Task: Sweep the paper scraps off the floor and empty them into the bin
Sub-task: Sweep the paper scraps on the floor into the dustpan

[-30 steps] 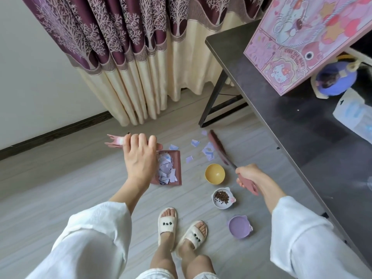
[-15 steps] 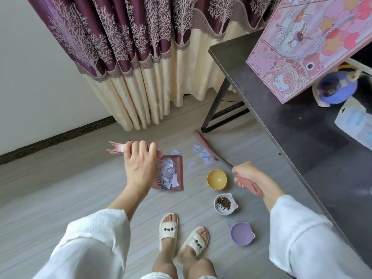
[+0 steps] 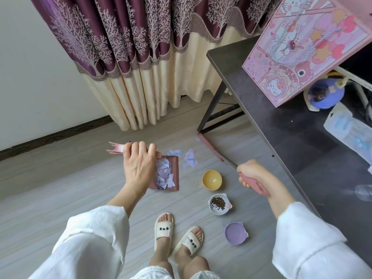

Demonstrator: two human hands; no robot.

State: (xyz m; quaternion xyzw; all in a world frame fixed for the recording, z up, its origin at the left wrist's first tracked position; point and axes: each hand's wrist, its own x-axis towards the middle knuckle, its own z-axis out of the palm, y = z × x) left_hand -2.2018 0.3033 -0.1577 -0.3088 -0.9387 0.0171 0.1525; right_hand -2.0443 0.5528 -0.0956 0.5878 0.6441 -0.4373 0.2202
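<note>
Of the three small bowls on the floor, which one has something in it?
The white bowl, between the yellow bowl and the purple bowl, holds dark pellets; the others look empty.

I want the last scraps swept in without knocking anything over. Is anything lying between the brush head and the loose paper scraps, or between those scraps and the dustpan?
Nothing visible does. The brush sits right of the loose scraps, the dustpan just left; bare floor between. The yellow bowl lies nearer, beside that path.
</note>
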